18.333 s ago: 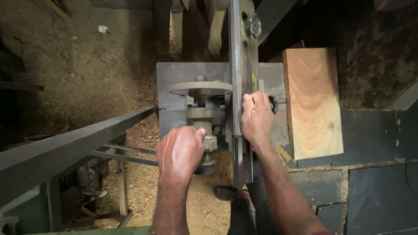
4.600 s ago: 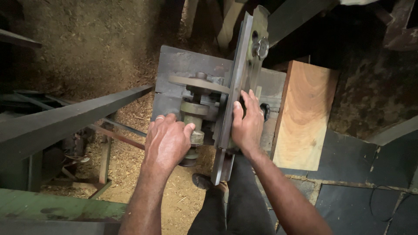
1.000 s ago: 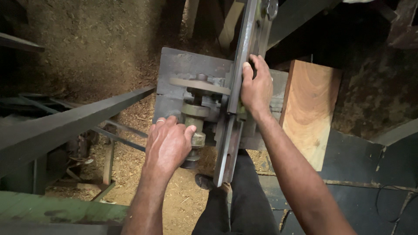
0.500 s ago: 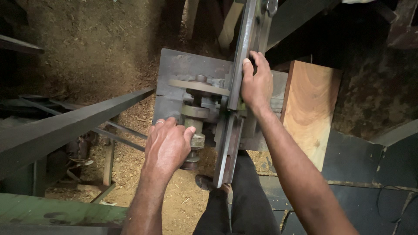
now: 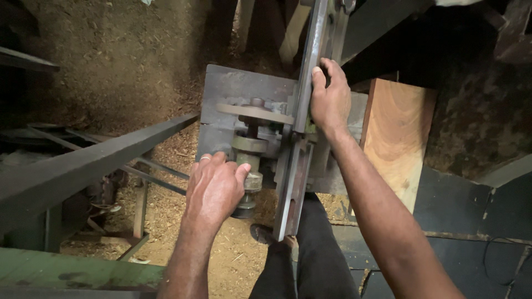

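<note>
Centrally, at mid-frame, the metal spindle knob (image 5: pixel 250 182) sits under the left hand (image 5: pixel 213 188), whose fingers curl closed around it. Just right, the right hand (image 5: pixel 331 99) grips the long steel bar (image 5: pixel 303 105). Farther right lies a wooden block (image 5: pixel 396 138); sawdust floor (image 5: pixel 122 61) spreads upper left.

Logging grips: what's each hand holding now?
Left hand: closed on the round grey metal knob.
Right hand: closed around the long upright grey steel bar.
</note>
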